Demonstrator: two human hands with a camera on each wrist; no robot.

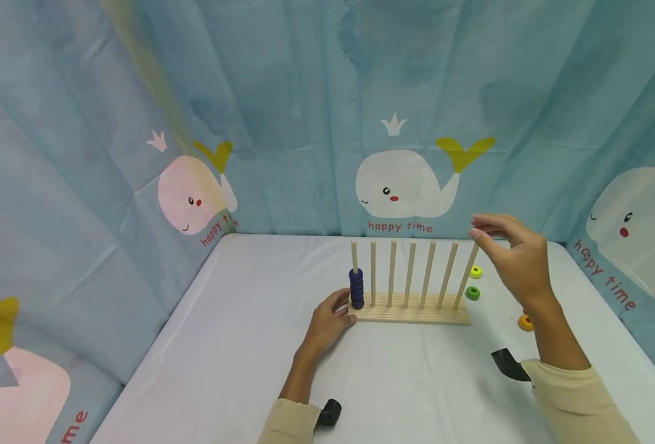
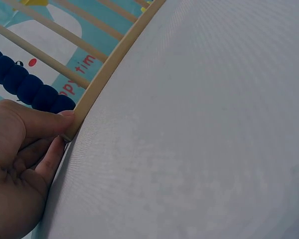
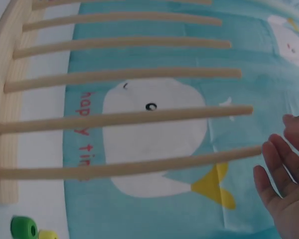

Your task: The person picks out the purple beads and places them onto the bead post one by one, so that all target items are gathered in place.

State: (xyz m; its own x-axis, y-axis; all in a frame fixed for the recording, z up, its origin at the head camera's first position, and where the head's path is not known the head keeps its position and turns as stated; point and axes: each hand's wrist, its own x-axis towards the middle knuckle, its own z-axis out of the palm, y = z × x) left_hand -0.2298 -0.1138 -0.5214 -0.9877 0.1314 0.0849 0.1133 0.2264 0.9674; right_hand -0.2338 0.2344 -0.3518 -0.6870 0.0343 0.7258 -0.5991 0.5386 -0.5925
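Observation:
A wooden peg rack [image 1: 411, 316] with a row of upright pegs stands on the white table. Dark blue rings [image 1: 356, 290] are stacked on its leftmost peg; the other pegs are bare. My left hand [image 1: 327, 324] grips the left end of the base, thumb and fingers on its edge in the left wrist view. At the top of the rightmost peg [image 3: 129, 167] is my right hand [image 1: 519, 259], fingers loosely bent and no ring visible in it. Whether it touches the peg tip, I cannot tell.
Right of the rack lie a green ring [image 1: 473, 293], a yellow ring [image 1: 475, 272] and an orange ring [image 1: 525, 322], the last partly behind my right wrist. A blue whale-print curtain [image 1: 283, 123] surrounds the table at the back and sides.

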